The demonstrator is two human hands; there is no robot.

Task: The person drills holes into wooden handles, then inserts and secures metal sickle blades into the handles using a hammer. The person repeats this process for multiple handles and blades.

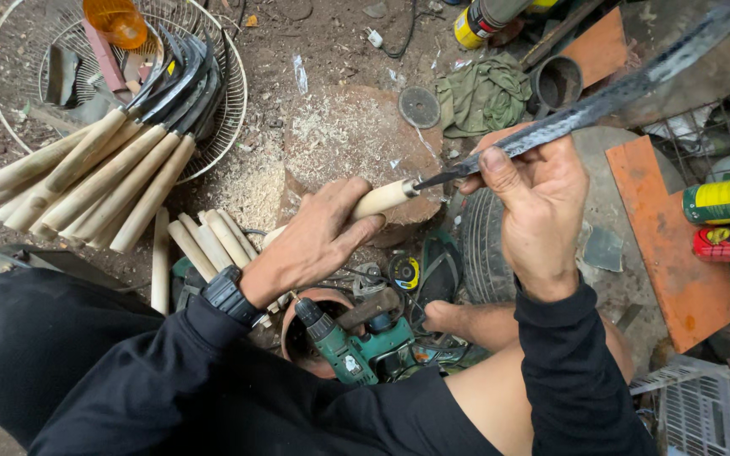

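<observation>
Left hand [318, 241] clamped round the pale wooden handle [382, 199], right hand [538, 215] gripping the long dark blade [618, 91] whose tang meets it, all above the sawdust-covered stump [352, 139], finished sickles [120, 156] piled nearby left.

**Pale wood, dark steel**

The handle [378, 201] in the left hand [314, 245] is pale, smooth, bare wood. The blade [601, 97] gripped by the right hand [538, 211] is dark metal, rough and mottled, with a dull sheen. Finished sickles [128, 143] share the same light wood and blackened steel. The stump [356, 143] is coarse, dusted with sawdust. The drill [352, 346] is green matt plastic; the rag [483, 95] is crumpled olive cloth.
</observation>
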